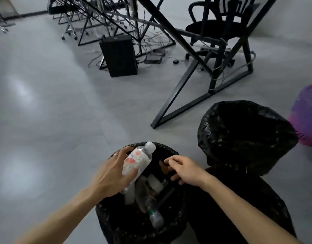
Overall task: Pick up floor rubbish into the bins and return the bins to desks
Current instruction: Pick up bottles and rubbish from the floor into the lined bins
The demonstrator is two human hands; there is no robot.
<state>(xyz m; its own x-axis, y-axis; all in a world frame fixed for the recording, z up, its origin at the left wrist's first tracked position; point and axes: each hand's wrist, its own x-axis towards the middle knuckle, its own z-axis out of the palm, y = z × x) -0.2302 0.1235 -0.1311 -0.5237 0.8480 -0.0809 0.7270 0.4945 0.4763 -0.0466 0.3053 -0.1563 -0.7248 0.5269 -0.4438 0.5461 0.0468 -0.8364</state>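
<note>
While your left hand (pixel 112 175) grips the clear plastic bottle (pixel 138 160) around its body, thumb on one side and fingers on the other, the bottle hangs tilted over the near bin (pixel 109 224), its white cap pointing up and away from you above the far rim. Your right hand (pixel 185 169) hovers over the same bin with its fingers curled downward beside a brown scrap (pixel 164 167); you cannot tell whether it pinches that scrap or holds nothing. Inside the bin's black liner lie a second small bottle (pixel 156 218), some white pieces and dark bits of rubbish. Just to the right stands a second bin (pixel 246 136), also lined in black, its inside too dark to read. A purple and pink basket (pixel 306 113) shows at the right edge. Both bins stand on a smooth grey floor (pixel 54 111), near the black angled desk frame (pixel 183 92); beyond it are a black office chair (pixel 215 27), a black computer tower (pixel 119 56) and loose cables (pixel 151 41). The held bottle has a white label with pink-red flowers.
</note>
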